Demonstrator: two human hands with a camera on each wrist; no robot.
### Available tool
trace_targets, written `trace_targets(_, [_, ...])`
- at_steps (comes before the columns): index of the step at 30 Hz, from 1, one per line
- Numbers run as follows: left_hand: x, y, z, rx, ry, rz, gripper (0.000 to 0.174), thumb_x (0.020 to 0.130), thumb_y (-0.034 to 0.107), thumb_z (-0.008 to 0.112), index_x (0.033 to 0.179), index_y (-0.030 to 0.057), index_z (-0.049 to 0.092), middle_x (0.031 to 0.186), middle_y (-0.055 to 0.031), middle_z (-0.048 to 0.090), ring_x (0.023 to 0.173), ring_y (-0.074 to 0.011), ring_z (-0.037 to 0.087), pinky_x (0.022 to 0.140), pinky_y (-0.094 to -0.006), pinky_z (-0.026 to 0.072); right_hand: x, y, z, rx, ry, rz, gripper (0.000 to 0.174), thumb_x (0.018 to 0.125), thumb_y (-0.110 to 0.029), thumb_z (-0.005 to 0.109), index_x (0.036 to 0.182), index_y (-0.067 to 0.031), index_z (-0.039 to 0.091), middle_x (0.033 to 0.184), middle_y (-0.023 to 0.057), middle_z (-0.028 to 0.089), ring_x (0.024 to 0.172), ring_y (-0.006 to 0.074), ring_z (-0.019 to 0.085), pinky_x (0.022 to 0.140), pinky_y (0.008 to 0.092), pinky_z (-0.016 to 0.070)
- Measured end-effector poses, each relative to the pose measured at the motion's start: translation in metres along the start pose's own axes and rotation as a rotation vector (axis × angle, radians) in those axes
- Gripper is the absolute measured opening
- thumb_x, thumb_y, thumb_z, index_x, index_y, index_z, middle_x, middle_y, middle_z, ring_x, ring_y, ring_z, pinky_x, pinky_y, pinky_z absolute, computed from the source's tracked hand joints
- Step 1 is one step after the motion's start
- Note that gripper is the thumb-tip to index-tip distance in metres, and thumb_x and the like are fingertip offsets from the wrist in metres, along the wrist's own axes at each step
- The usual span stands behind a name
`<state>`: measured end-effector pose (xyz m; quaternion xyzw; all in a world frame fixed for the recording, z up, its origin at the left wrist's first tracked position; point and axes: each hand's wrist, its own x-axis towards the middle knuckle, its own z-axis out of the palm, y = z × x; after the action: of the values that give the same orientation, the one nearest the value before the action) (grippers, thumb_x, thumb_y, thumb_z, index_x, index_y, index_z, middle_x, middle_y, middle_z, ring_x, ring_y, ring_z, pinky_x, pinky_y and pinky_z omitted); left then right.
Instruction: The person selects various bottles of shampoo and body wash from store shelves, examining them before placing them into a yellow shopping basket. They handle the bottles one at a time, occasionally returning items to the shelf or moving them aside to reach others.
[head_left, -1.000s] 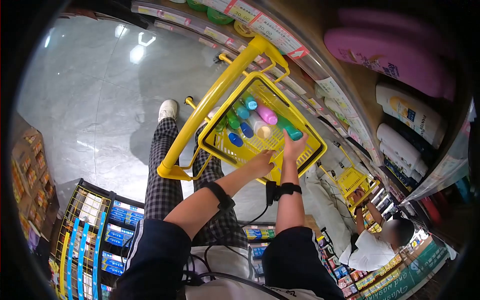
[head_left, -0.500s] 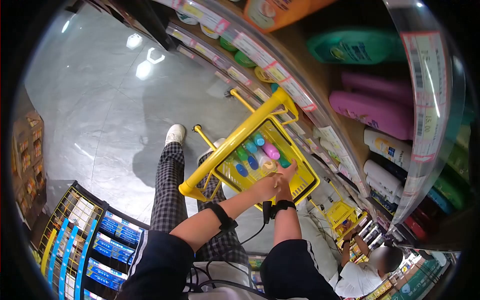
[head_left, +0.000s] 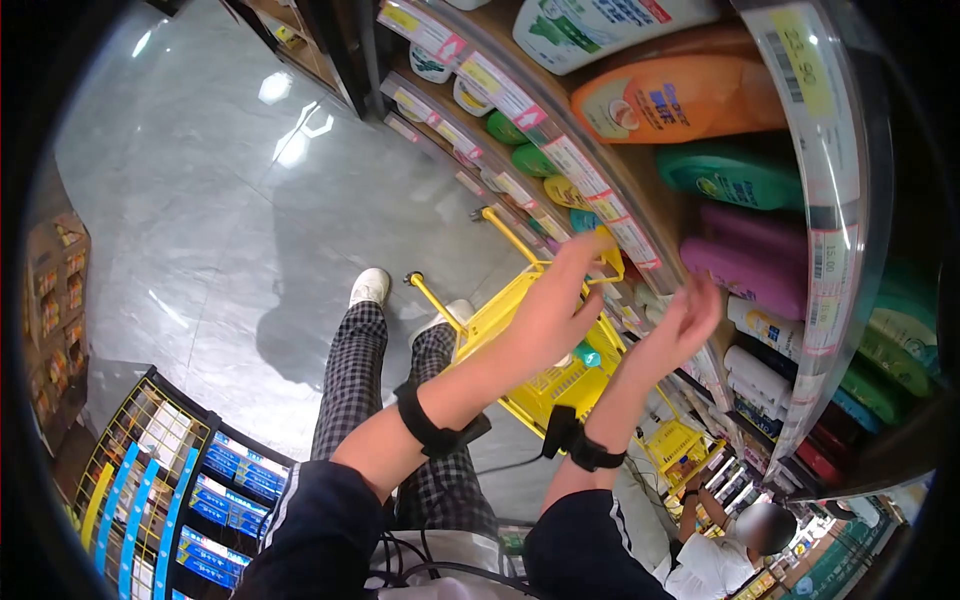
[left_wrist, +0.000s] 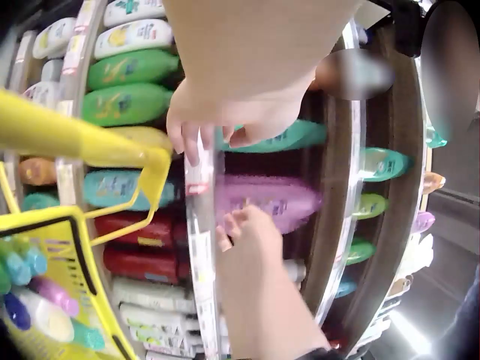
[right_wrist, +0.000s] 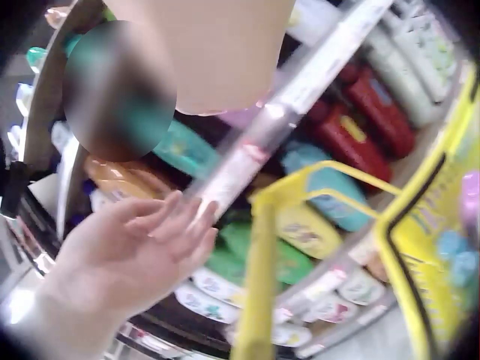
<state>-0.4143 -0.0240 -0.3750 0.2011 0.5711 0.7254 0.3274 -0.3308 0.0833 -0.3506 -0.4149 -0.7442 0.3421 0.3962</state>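
Note:
Both my hands are raised from the yellow cart (head_left: 505,320) toward the shelf of bottles. My left hand (head_left: 560,300) is open with its fingers straight, reaching at the shelf's price-tag rail (head_left: 600,200), and holds nothing. My right hand (head_left: 688,318) is open and empty too, its fingers up near a pink-purple bottle (head_left: 760,275). In the left wrist view the left hand (left_wrist: 217,131) touches the rail in front of a teal bottle (left_wrist: 300,135), and the right hand (left_wrist: 251,232) is just below the purple bottle (left_wrist: 274,199). Several small bottles (left_wrist: 37,292) lie in the cart's basket.
Orange (head_left: 680,95), green (head_left: 740,175) and white (head_left: 770,325) bottles fill the shelves at the right. The cart's yellow handle (left_wrist: 75,135) crosses below my left hand. A person (head_left: 740,540) crouches at lower right by a second yellow basket (head_left: 675,440). Grey floor (head_left: 200,200) lies to the left.
Both hands have left the cart's basket and risen to the shelf. The right hand let go of the green bottle, which stays in the basket. My view has tilted up.

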Motion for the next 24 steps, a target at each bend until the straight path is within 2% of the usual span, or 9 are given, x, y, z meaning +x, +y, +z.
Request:
trace_targets(2, [0.029, 0.015, -0.015, 0.082, 0.075, 0.126, 0.057, 0.076, -0.010, 0.048, 0.128, 0.0054, 0.033, 0.129, -0.0125, 0.039, 0.109, -0.0223, 0.050, 0.088, -0.0311, 0.0412, 0.030, -0.042, 0.039, 0.158, 0.013, -0.055, 0.042, 0.084, -0.001, 0.053, 0.122, 0.0024, 0.036, 0.123, 0.0172, 0.044, 0.110, 0.0239, 0.046, 0.094, 0.0347, 0.0363])
trace_targets(5, [0.070, 0.036, -0.030, -0.012, 0.093, 0.312, 0.065, 0.073, -0.003, 0.050, 0.133, 0.0071, 0.028, 0.137, -0.0195, 0.028, 0.121, -0.0347, 0.036, 0.092, -0.0357, 0.0391, 0.064, -0.075, 0.086, 0.198, 0.019, -0.211, 0.057, 0.076, -0.010, 0.068, 0.121, 0.0033, 0.036, 0.120, 0.0169, 0.045, 0.108, 0.0229, 0.047, 0.089, 0.0314, 0.0382])
trace_targets(8, [0.097, 0.035, -0.035, 0.086, 0.114, 0.337, 0.073, 0.071, 0.001, 0.054, 0.136, 0.0073, 0.023, 0.142, -0.0204, 0.020, 0.122, -0.0371, 0.035, 0.092, -0.0367, 0.0395, 0.078, -0.094, 0.118, 0.216, 0.068, -0.243, 0.069, 0.068, -0.017, 0.076, 0.121, 0.0035, 0.036, 0.115, 0.0156, 0.048, 0.103, 0.0211, 0.049, 0.082, 0.0289, 0.0405])
trace_targets(10, [0.098, 0.036, -0.036, 0.017, 0.043, 0.264, 0.075, 0.073, 0.000, 0.053, 0.138, 0.0082, 0.019, 0.144, -0.0178, 0.017, 0.126, -0.0305, 0.032, 0.096, -0.0338, 0.0370, 0.079, -0.098, 0.130, 0.297, 0.105, -0.199, 0.075, 0.064, -0.020, 0.080, 0.121, 0.0037, 0.036, 0.111, 0.0147, 0.050, 0.099, 0.0198, 0.051, 0.077, 0.0281, 0.0415])
trace_targets(11, [0.100, 0.037, -0.037, -0.016, 0.008, 0.231, 0.076, 0.074, -0.001, 0.053, 0.140, 0.0087, 0.018, 0.145, -0.0166, 0.015, 0.128, -0.0271, 0.030, 0.098, -0.0323, 0.0358, 0.079, -0.097, 0.131, 0.275, 0.103, -0.194, 0.073, 0.066, -0.017, 0.078, 0.121, 0.0043, 0.035, 0.108, 0.0147, 0.052, 0.097, 0.0186, 0.052, 0.074, 0.0276, 0.0421])
trace_targets(14, [0.092, 0.036, -0.036, 0.126, 0.022, 0.351, 0.080, 0.069, 0.007, 0.057, 0.138, 0.0067, 0.018, 0.143, -0.0218, 0.015, 0.113, -0.0427, 0.042, 0.088, -0.0394, 0.0429, 0.068, -0.109, 0.123, 0.156, 0.115, -0.156, 0.070, 0.068, -0.015, 0.077, 0.120, 0.0056, 0.035, 0.110, 0.0156, 0.050, 0.099, 0.0192, 0.051, 0.075, 0.0280, 0.0435])
trace_targets(20, [0.077, 0.028, -0.029, 0.192, -0.085, 0.354, 0.081, 0.067, 0.002, 0.053, 0.139, 0.0051, 0.015, 0.141, -0.0236, 0.017, 0.097, -0.0460, 0.049, 0.083, -0.0443, 0.0424, 0.049, -0.082, 0.110, 0.309, 0.108, -0.065, 0.068, 0.068, -0.015, 0.077, 0.116, 0.0079, 0.035, 0.116, 0.0187, 0.047, 0.103, 0.0230, 0.050, 0.083, 0.0335, 0.0465])
trace_targets(23, [0.078, 0.033, -0.026, 0.168, -0.134, 0.281, 0.083, 0.068, -0.002, 0.052, 0.140, 0.0068, 0.011, 0.144, -0.0219, 0.009, 0.129, -0.0391, 0.020, 0.103, -0.0389, 0.0265, 0.074, -0.080, 0.108, 0.126, 0.137, -0.076, 0.070, 0.066, -0.016, 0.078, 0.116, 0.0084, 0.037, 0.118, 0.0205, 0.046, 0.105, 0.0243, 0.050, 0.084, 0.0329, 0.0462])
trace_targets(24, [0.077, 0.031, -0.022, 0.197, -0.108, 0.312, 0.082, 0.068, 0.000, 0.051, 0.140, 0.0059, 0.013, 0.142, -0.0233, 0.013, 0.118, -0.0411, 0.030, 0.097, -0.0405, 0.0312, 0.080, -0.078, 0.109, 0.119, 0.114, -0.120, 0.066, 0.067, -0.015, 0.078, 0.116, 0.0076, 0.039, 0.116, 0.0192, 0.048, 0.102, 0.0233, 0.051, 0.083, 0.0323, 0.0461])
